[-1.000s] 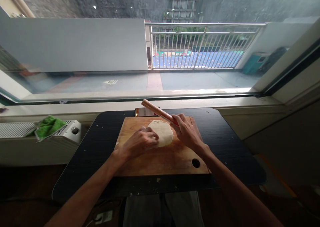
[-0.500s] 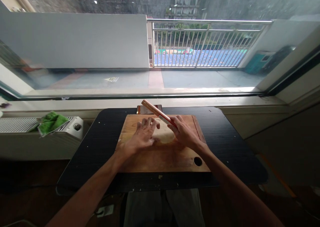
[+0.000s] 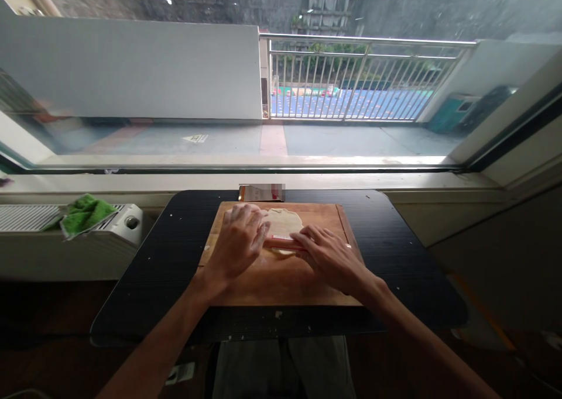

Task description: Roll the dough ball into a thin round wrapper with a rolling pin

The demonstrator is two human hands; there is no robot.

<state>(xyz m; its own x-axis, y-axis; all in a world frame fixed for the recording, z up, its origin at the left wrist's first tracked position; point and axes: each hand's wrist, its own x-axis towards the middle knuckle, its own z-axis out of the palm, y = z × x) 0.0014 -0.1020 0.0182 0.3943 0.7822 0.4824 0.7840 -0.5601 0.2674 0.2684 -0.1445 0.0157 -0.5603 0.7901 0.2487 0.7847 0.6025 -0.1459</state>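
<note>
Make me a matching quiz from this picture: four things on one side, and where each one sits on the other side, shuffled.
Things:
1. dough
2. rolling pin
3. green cloth
4. cutting board

Places:
A. on the white radiator
B. on the black table
C. lying across the dough
D. flat on the cutting board

Pairs: 1-D, 2-C, 3-A, 4-B

Dough (image 3: 287, 217) on board (image 3: 281, 285) on table (image 3: 175, 258); cloth (image 3: 83, 212) seemingly atop radiator (image 3: 26, 219), far left

Green cloth (image 3: 84, 212) on white radiator (image 3: 115, 242), black table (image 3: 175, 258), perhaps a phone (image 3: 261, 192)
</note>
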